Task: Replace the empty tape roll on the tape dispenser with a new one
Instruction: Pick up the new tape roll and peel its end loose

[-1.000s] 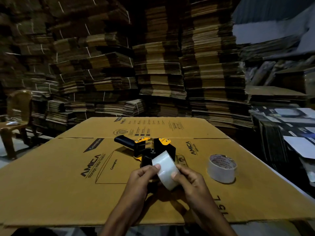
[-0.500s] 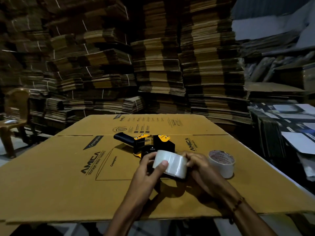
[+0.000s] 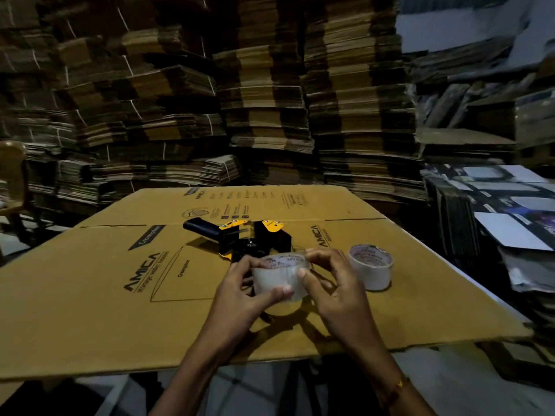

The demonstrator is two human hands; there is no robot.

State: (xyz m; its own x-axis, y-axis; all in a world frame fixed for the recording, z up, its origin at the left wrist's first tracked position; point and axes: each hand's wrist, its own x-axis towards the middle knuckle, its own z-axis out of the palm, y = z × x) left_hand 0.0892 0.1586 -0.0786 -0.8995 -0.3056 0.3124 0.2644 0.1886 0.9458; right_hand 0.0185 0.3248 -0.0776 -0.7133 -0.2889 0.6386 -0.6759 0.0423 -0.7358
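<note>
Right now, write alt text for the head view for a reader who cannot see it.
Two bare hands, left hand and right hand, hold a clear tape roll above a flattened cardboard box. A black-and-yellow tape dispenser lies just beyond, a second tape roll sits to the right, and cardboard stacks fill the background.

The flattened cardboard box [image 3: 90, 295] reads "AMICA" twice and "Crompton" twice in dark print; its smaller lines and the tape rolls' core print are illegible.
</note>
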